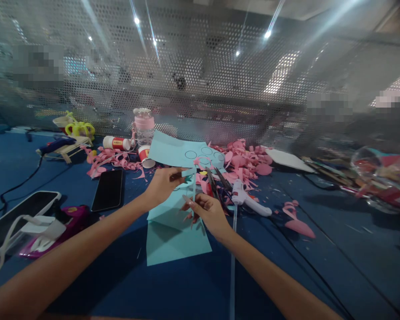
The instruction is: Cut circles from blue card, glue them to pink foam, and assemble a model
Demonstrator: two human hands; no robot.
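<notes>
Between my two hands is a narrow light-blue paper strip (pixel 194 184) with a bend near its top. My left hand (pixel 165 184) pinches its upper end, and its fingertips are partly hidden. Lower down, my right hand (pixel 209 215) has thumb and fingers closed on the hanging part. Below them lies a creased light-blue paper sheet (pixel 178 246) on the blue table. Behind it rests another blue sheet with drawn circles (pixel 173 149). A pair of scissors (pixel 213 184) and a white glue gun (pixel 251 202) lie just right of my hands.
Pink paper scraps (pixel 243 160) are heaped at the back. A black phone (pixel 108 191), paper cups (pixel 116 142) and a pink-topped bottle (pixel 144 126) stand or lie to the left. A charger (pixel 45 229) sits at near left. A transparent container (pixel 386 178) lies at right. Perforated metal panel (pixel 200 89) behind.
</notes>
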